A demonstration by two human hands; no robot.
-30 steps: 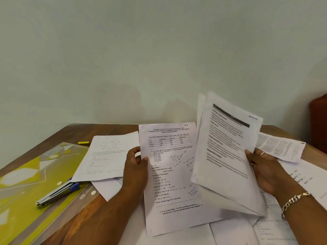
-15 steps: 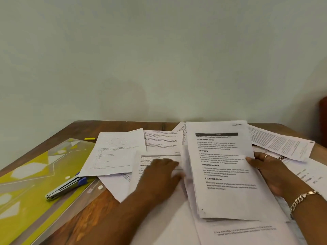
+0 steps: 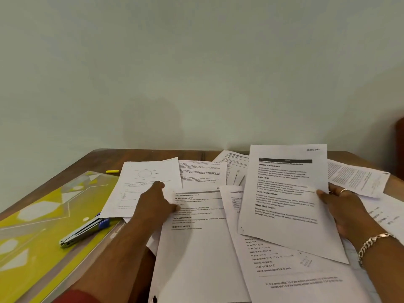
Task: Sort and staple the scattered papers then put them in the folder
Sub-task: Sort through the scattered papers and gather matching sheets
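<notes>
Yellow-green folder [image 3: 43,217] lies at lower left with the stapler [image 3: 84,231] on it, then the left hand [image 3: 154,206] presses, fingers extended, on scattered papers [image 3: 196,248] at centre, and the right hand [image 3: 343,208] grips a printed sheet [image 3: 286,200].

brown wooden table [image 3: 140,156] across lower frame, pale plain wall [image 3: 196,62] filling the upper half, small yellow highlighter [image 3: 112,171] at left, dark red object [image 3: 400,136] at right edge
</notes>
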